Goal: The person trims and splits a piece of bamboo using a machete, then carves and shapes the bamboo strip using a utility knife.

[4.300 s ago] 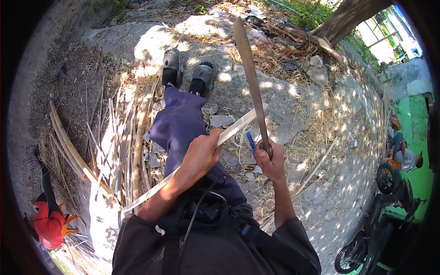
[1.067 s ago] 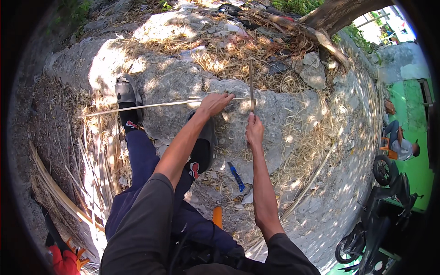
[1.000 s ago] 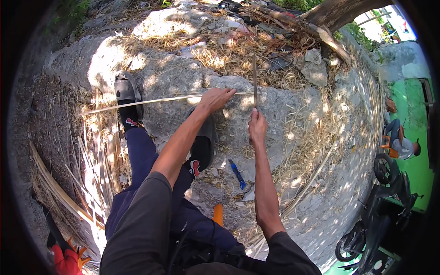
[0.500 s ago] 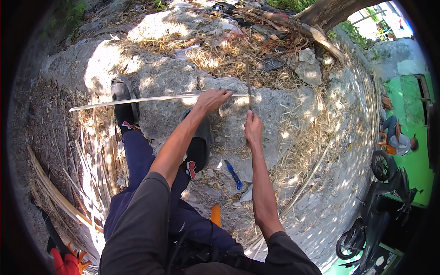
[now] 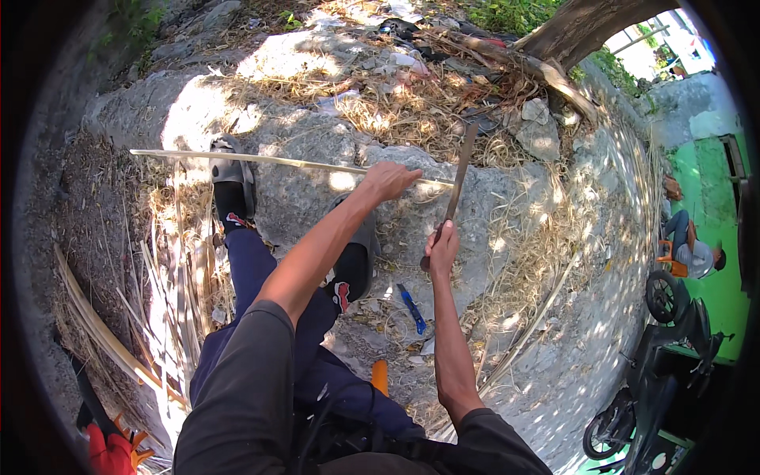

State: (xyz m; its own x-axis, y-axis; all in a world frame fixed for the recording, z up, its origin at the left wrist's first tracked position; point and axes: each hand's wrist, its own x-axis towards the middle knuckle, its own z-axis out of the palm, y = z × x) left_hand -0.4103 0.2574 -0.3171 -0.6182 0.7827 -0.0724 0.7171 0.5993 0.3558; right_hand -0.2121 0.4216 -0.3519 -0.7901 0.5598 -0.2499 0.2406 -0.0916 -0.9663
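My left hand [image 5: 388, 181] is closed around a long pale strip [image 5: 285, 161], which looks like split bamboo, close to its right end. The strip reaches far out to the left, over my left shoe [image 5: 231, 178]. In my right hand [image 5: 442, 247] is the handle of a machete [image 5: 463, 166], its long narrow blade pointing up and leaning right. Blade and strip cross at the strip's right end, just beyond my left fingers; whether the edge bites into it I cannot tell. Between my forearms, a blue utility knife [image 5: 412, 307] lies on the ground.
A rock ledge [image 5: 309, 138] with dry shavings [image 5: 396, 103] lies in front. More pale strips [image 5: 170, 293] lie at left. A tree trunk [image 5: 586, 32] leans at the upper right. On the far right are a seated person [image 5: 695, 252] and a parked motorbike [image 5: 657, 348].
The strip's left end has risen, so the strip now slopes down to the right. The machete has tipped from nearly upright toward the right, showing more of its blade. The view has shifted slightly.
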